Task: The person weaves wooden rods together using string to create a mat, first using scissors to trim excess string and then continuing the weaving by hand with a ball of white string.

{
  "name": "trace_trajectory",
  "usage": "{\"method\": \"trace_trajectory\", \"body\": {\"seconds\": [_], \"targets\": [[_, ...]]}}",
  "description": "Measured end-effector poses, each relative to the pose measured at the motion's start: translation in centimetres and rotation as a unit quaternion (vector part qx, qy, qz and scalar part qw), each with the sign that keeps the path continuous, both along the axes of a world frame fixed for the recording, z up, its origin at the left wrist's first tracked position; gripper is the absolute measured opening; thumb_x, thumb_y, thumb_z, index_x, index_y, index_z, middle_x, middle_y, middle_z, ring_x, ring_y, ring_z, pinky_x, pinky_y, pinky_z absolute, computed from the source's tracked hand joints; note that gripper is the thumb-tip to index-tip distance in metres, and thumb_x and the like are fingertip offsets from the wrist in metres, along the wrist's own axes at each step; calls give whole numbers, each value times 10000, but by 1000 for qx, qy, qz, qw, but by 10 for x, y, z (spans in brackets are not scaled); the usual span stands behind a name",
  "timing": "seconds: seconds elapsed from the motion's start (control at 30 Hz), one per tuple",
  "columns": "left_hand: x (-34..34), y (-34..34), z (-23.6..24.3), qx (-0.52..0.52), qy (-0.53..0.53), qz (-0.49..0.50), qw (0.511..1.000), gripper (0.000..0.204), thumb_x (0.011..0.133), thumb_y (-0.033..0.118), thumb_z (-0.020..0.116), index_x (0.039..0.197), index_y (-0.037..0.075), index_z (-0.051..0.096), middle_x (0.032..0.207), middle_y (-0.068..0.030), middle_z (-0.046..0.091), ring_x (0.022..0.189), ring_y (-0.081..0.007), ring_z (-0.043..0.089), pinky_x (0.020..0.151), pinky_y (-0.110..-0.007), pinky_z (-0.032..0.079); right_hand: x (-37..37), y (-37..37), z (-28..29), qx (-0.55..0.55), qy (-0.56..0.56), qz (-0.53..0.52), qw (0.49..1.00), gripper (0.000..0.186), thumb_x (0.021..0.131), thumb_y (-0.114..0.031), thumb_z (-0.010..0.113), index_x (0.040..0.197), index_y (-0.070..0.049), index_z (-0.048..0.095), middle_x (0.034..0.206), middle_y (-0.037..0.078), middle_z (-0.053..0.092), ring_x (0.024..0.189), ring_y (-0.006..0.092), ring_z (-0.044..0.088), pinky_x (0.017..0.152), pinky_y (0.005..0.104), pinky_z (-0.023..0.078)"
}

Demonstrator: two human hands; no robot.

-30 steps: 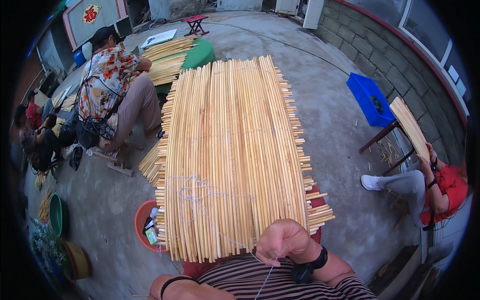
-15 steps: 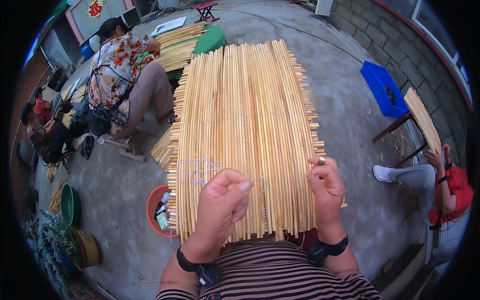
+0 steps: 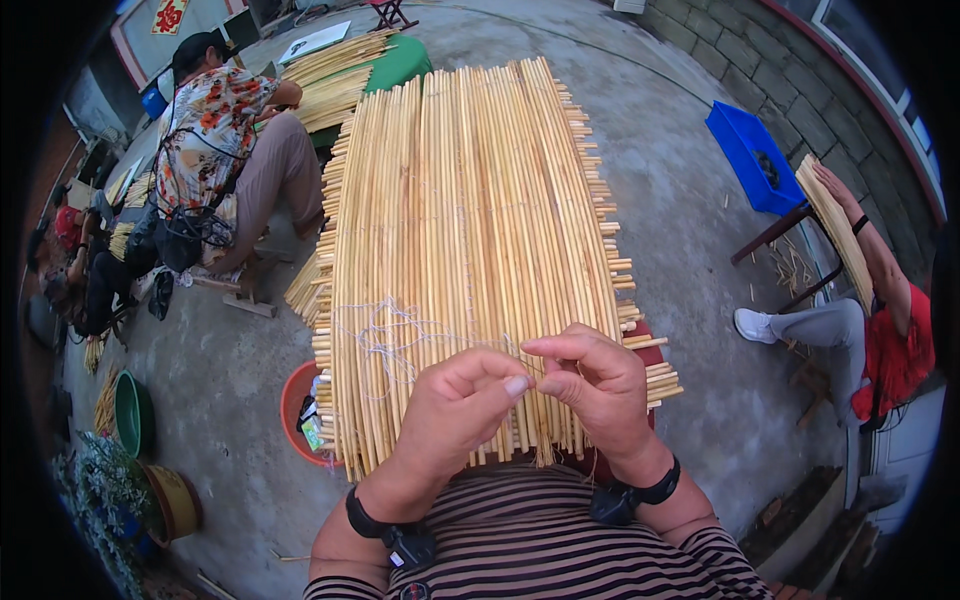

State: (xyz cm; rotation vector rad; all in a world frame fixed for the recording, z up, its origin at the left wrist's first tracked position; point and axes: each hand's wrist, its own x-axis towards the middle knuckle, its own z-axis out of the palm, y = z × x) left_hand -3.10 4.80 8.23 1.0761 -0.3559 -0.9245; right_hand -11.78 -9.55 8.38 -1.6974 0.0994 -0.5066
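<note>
Stalk mat (image 3: 480, 220) was straw-yel. w/ brownish streaks; thread (image 3: 385, 348) was whitish. Wearer's shirt (image 3: 520, 535) had blk & tan stripes; L wristband (image 3: 362, 515) was blk. Co-worker's shirt (image 3: 205, 140) was wht w/ orange-red floral patt.; crate (image 3: 742, 170) was blue, tub (image 3: 132, 415) dk grn, bowl (image 3: 294, 405) orange-red.

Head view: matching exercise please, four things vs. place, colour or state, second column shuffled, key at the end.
Things:
1. left hand and right hand
2. thread
3. bucket
4. tray

Place, colour or state:
A. blue, near the block wall
B. in a loose tangle on top of the stalks
C. fingertips close together over the near part of the stalks
D. orange, at the left side of the stalks

Pairs: 1-C, 2-B, 3-D, 4-A
</note>
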Motion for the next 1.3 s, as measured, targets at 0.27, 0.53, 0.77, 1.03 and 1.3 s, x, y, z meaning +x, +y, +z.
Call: {"method": "trace_trajectory", "body": {"seconds": [0.27, 0.53, 0.77, 1.03, 1.3], "targets": [[1, -1, 0, -3, 45, -63, 997, 105, 909, 108, 527, 975, 30, 552, 584, 56, 435, 451, -19, 331, 412, -167, 252, 3, -4, -6, -211, -60, -85, 972, 61, 751, -48, 660, 768, -42, 602, 684, 48, 537, 650, 216, 493, 645, 307, 394], [0, 0, -5, 15, -10, -78, 997, 74, 884, 70, 540, 956, 54, 536, 607, 59, 448, 478, -15, 367, 425, -171, 285, 4, -5, -10, -272, -55, -107, 955, 96, 786, -90, 598, 723, -42, 542, 646, 73, 494, 593, 245, 463, 611, 332, 342], [-3, 0, 0, 93, -108, -10, 990, 22, 870, 51, 585, 870, 51, 563, 665, 75, 512, 564, 25, 418, 489, -147, 304, -1, -7, -17, -204, -34, -139, 969, 139, 847, -105, 590, 744, -29, 537, 627, 45, 514, 556, 162, 455, 549, 270, 359], [-11, 30, 53, -225, -255, -78, 937, 41, 854, -5, 578, 821, -20, 597, 665, -61, 582, 531, -140, 542, 501, -248, 435, -5, -20, -30, 211, 52, -72, 973, 93, 899, -102, 564, 890, -15, 594, 679, -13, 534, 564, 24, 427, 501, 163, 349], [-36, 20, 73, -499, -257, -134, 817, 126, 847, -8, 549, 778, -106, 587, 614, -121, 536, 405, -162, 484, 330, -261, 326, -1, -15, -32, 144, 87, -54, 984, 46, 850, -39, 605, 887, -16, 619, 722, -20, 556, 610, 32, 480, 556, 169, 402]]}}
